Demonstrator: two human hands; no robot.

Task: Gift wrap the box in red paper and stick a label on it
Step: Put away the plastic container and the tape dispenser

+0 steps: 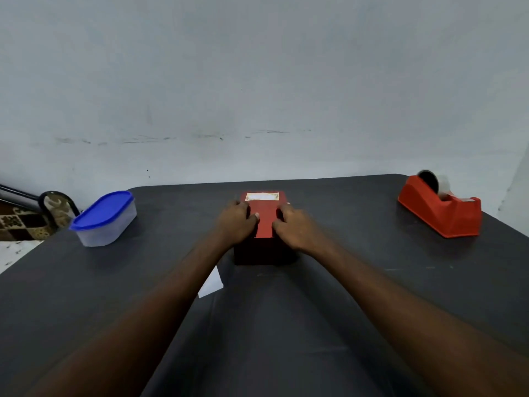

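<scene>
box: rectangular box wrapped in red paper [264,224], sits mid-bench on the dark grey bench [343,296], near the far edge
label: white rectangular label with a patterned border [262,196], stuck on the box top at its far end
left hand: left hand [236,223] on the box's left top edge, fingers [239,204] curled over the side, thumb lying on the top; gripping the box
right hand: right hand [296,226] mirrored on the right edge, fingers curled onto the top, thumb on the paper; also holding the box
paper scrap: white sheet [211,283] flat on the bench, partly under the left forearm, just near of the box
container: translucent oval plastic tub with blue lid [104,217], far left, well apart from the box
dispenser: red plastic tape dispenser with a clear tape roll [440,207], far right
</scene>
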